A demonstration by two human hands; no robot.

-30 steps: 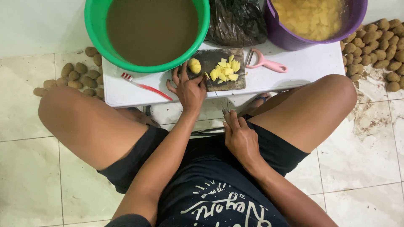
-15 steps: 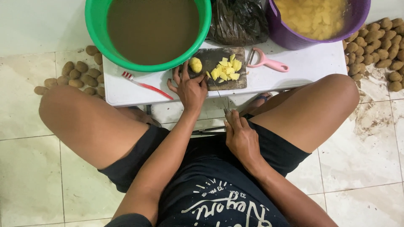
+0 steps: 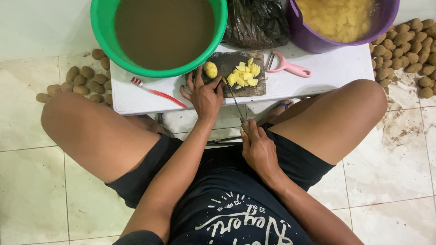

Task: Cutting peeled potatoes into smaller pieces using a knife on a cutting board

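My left hand (image 3: 205, 93) rests on the near edge of a dark cutting board (image 3: 236, 59), fingertips against a peeled yellow potato piece (image 3: 210, 69). A heap of cut yellow potato chunks (image 3: 244, 75) lies on the board's middle. My right hand (image 3: 258, 146) sits lower, between my knees, closed on the handle of a knife (image 3: 234, 97) whose thin blade points up toward the board's front edge. The board lies on a low white table (image 3: 327, 68).
A green tub of murky brown water (image 3: 159, 31), a black plastic bag (image 3: 256, 22) and a purple tub of cut potato (image 3: 340, 18) stand at the table's back. A pink peeler (image 3: 287, 67) and a red toothbrush (image 3: 156, 92) lie on it. Unpeeled potatoes (image 3: 81, 81) pile on the tiled floor, another heap (image 3: 411, 50) at right.
My right hand has lifted the knife so its blade now reaches up toward the board. The left hand stays on the potato piece at the board's edge.
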